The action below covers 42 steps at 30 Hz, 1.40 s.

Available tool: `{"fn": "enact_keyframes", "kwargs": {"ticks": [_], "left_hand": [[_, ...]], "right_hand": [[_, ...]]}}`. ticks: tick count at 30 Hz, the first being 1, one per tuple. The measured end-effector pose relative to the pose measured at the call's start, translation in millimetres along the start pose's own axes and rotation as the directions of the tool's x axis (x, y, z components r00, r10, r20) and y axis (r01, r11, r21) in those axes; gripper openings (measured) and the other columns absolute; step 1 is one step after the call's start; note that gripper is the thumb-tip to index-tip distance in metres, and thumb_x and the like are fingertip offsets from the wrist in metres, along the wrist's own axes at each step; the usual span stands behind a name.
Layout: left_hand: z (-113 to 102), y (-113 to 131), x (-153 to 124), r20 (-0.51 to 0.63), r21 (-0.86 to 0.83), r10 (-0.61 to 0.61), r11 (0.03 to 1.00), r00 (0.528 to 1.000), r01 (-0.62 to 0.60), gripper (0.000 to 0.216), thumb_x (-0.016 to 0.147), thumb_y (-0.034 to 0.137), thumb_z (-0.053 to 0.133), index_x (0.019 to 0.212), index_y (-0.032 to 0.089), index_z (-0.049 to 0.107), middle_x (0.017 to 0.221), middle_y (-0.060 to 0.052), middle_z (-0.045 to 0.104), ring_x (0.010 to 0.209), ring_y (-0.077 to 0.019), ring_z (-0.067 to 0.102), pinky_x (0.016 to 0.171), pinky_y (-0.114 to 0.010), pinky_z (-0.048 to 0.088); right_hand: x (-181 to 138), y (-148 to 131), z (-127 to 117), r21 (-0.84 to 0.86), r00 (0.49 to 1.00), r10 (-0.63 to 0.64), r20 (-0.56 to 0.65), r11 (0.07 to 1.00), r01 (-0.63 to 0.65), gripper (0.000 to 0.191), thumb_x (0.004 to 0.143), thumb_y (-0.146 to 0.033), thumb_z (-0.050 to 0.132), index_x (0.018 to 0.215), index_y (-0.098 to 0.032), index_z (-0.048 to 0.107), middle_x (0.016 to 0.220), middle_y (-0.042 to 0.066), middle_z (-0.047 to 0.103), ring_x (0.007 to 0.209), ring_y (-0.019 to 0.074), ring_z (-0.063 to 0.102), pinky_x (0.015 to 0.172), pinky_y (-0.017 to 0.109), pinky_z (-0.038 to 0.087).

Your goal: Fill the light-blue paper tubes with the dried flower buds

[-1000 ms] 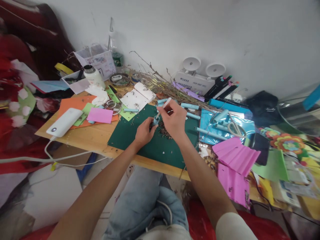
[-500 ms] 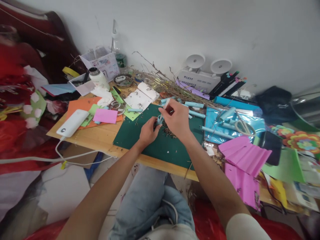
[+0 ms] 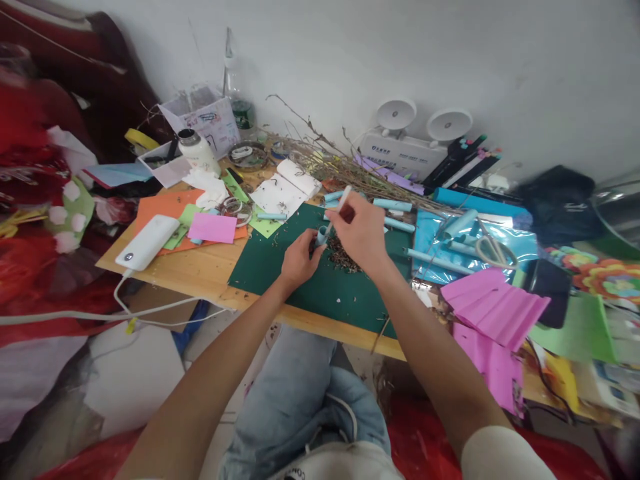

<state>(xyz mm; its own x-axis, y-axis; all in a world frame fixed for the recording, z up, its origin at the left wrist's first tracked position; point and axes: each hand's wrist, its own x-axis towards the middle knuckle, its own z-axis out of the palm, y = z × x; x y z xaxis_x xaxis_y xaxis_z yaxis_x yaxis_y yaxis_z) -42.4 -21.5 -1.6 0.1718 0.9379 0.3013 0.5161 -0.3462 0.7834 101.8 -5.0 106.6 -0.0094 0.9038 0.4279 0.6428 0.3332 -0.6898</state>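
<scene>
My left hand (image 3: 301,259) is closed round a short light-blue paper tube (image 3: 321,235), its open end facing up. In my right hand (image 3: 361,228) is a thin white stick (image 3: 345,197), pinched at a slant between the fingers. The stick's lower end is at the tube's rim; whether it reaches inside I cannot tell. Beneath my right hand a pile of dried brown plant bits (image 3: 342,259) lies on the dark green mat (image 3: 305,293). Several more blue paper tubes (image 3: 393,205) lie behind and to the right of that hand.
Long dry twigs (image 3: 320,155) lie along the wall before a white router (image 3: 400,150). To the right are a blue plastic packet (image 3: 425,230), scissors (image 3: 495,252) and folded pink paper (image 3: 500,307). A white power bank (image 3: 149,241) and white bottle (image 3: 199,152) stand left.
My right hand has turned and lifted slightly, so the white stick now shows slanting at the tube. My left hand still holds the tube, whose open end shows more clearly. The view has shifted a little.
</scene>
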Motion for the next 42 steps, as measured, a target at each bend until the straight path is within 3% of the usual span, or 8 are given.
{"fn": "enact_keyframes", "kwargs": {"ticks": [3, 13, 23, 33, 42], "left_hand": [[0, 0, 0, 0.0, -0.006, 0.005, 1.0, 1.0, -0.005, 0.018, 0.092, 0.032, 0.054, 0.107, 0.022, 0.052, 0.098, -0.005, 0.065, 0.085, -0.016, 0.063, 0.078, -0.03, 0.054], [-1, 1, 1, 0.006, -0.005, 0.003, 1.0, 1.0, -0.003, 0.016, 0.092, 0.032, 0.054, 0.104, 0.023, 0.05, 0.1, -0.005, 0.066, 0.087, -0.0165, 0.065, 0.079, -0.031, 0.055], [0, 1, 1, 0.002, 0.002, -0.004, 1.0, 1.0, 0.004, 0.015, 0.09, 0.029, 0.056, 0.103, 0.024, 0.051, 0.1, -0.003, 0.066, 0.087, -0.0159, 0.064, 0.078, -0.029, 0.054], [-1, 3, 1, 0.007, -0.011, -0.01, 1.0, 1.0, 0.01, 0.016, 0.091, 0.031, 0.055, 0.104, 0.023, 0.051, 0.1, -0.004, 0.066, 0.086, -0.0163, 0.064, 0.076, -0.029, 0.054], [1, 1, 0, -0.002, -0.006, -0.013, 1.0, 1.0, 0.013, 0.015, 0.09, 0.029, 0.056, 0.103, 0.024, 0.051, 0.1, -0.004, 0.066, 0.086, -0.0165, 0.063, 0.077, -0.03, 0.054]], "right_hand": [[-1, 0, 2, -0.042, 1.0, 0.002, 0.023, 0.999, -0.001, 0.022, 0.084, -0.029, 0.067, 0.07, -0.023, 0.05, 0.058, -0.003, 0.054, 0.055, 0.015, 0.049, 0.06, 0.03, 0.036], [-3, 3, 4, 0.047, 1.0, 0.015, -0.011, 0.999, -0.014, 0.017, 0.089, -0.034, 0.063, 0.078, -0.023, 0.056, 0.064, -0.002, 0.06, 0.059, 0.0165, 0.055, 0.062, 0.03, 0.039], [-8, 0, 0, -0.129, 0.985, -0.15, 0.084, 0.979, 0.16, 0.02, 0.093, -0.034, 0.057, 0.077, -0.023, 0.054, 0.066, 0.0, 0.055, 0.065, 0.0178, 0.051, 0.064, 0.031, 0.035], [-4, 5, 8, -0.053, 0.995, -0.097, 0.007, 0.994, 0.098, 0.024, 0.093, -0.042, 0.056, 0.079, -0.024, 0.056, 0.063, -0.001, 0.057, 0.059, 0.0163, 0.051, 0.061, 0.031, 0.036], [0, 2, 7, -0.039, 0.994, -0.09, 0.063, 0.995, 0.093, 0.021, 0.089, -0.037, 0.063, 0.075, -0.024, 0.055, 0.058, -0.002, 0.055, 0.056, 0.0163, 0.051, 0.06, 0.031, 0.037]]}}
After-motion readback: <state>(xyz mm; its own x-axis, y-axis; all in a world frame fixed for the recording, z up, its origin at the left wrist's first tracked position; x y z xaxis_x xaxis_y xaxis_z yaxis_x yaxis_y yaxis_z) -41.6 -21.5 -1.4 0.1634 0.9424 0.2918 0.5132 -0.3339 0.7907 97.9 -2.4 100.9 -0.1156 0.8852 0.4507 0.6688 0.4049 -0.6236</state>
